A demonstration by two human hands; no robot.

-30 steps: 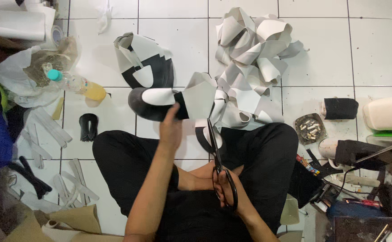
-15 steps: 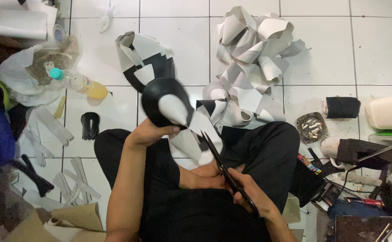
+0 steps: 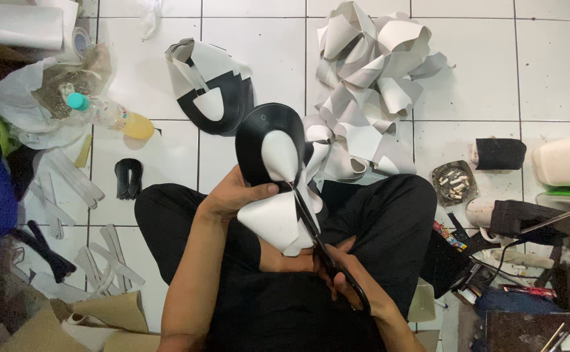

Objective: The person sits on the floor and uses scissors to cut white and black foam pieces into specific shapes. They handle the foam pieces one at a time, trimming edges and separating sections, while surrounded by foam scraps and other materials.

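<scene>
Holding a black and white sheet piece [image 3: 275, 189] above the lap, the left hand [image 3: 233, 195] is closed around its edge. The right hand [image 3: 347, 277] grips black scissors [image 3: 314, 228], blades touching the piece. More curled white pieces [image 3: 369, 85] lie on the tiled floor [image 3: 558, 72].

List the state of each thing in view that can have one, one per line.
Left hand: gripping the black-and-white sheet piece.
Right hand: fingers through the scissors' handles.
Scissors: blades into the piece.
Black-and-white sheet piece: held up, curled.
Plastic bottle: lying down, capped.
White offcuts: piled, curled.
Ashtray: holding butts.
</scene>
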